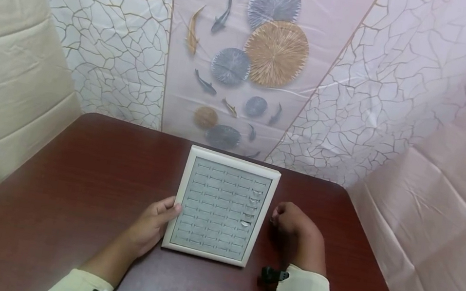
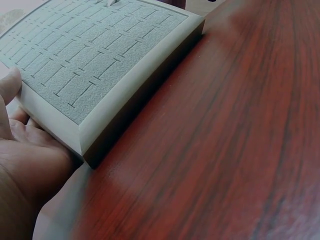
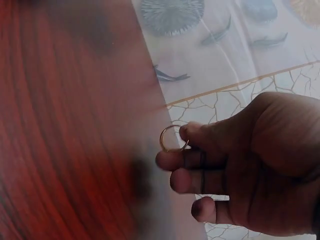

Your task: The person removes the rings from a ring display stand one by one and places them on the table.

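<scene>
A ring (image 3: 161, 139) is pinched between thumb and forefinger of the right hand (image 1: 297, 227), just left of which the tray (image 1: 212, 216) is gripped at its far side by the left hand (image 1: 153, 226), long axis pointed forward, its slotted rings (image 1: 245, 224) being placed nearer the ring-holding fingers.

In the head view, some fingers of the left hand (image 1: 145, 230) are hidden behind the display tray (image 1: 216, 208), which the left wrist view cuts off at its top and left edges. A thumb tip covers part of the ring (image 3: 161, 139) in the right hand (image 3: 245, 170). The pieces (image 1: 245, 224) in the tray's rightmost slots may be rings, but are too small to tell.
</scene>
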Demonstrator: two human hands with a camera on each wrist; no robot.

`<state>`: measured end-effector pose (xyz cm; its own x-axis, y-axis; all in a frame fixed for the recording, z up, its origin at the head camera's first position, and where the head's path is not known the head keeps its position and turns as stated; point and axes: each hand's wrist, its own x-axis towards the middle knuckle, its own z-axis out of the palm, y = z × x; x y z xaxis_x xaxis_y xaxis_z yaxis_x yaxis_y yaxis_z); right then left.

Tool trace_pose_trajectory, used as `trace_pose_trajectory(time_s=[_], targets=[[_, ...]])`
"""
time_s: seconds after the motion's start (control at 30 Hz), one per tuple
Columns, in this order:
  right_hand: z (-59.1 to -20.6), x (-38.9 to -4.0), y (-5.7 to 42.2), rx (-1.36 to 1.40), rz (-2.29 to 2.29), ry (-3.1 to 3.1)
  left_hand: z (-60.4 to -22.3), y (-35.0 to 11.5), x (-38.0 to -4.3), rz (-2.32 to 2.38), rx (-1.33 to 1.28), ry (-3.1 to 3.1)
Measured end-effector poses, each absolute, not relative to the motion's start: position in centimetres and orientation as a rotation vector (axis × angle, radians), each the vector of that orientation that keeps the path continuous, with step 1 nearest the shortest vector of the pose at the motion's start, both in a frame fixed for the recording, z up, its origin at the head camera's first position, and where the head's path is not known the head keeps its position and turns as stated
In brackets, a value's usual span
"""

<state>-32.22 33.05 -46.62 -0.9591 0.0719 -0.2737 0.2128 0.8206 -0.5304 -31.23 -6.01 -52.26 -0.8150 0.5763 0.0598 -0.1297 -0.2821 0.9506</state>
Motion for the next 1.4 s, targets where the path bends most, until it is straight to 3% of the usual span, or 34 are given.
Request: trace_pose_trajectory(time_s=[0.4,0.8,1.0,1.4], targets=[[-47.0,-33.2,32.7,0.14,-0.54,2.848,-52.2,-6.0,-31.3,2.142,0.575,1.517],[-47.8,-33.8,34.1,0.138,-0.677,2.889,-52.2,-6.1,-31.3,2.136,0.56,1.528],[-43.4,-31.2,32.3,0.178,-0.802,3.064,-52.2,-6.1,-31.2,2.131,0.543,1.526],[-37.1,-26.6,27.9,-0.13,-0.869,3.602,-52.2,-6.1,-31.1,2.129,0.539,1.515]])
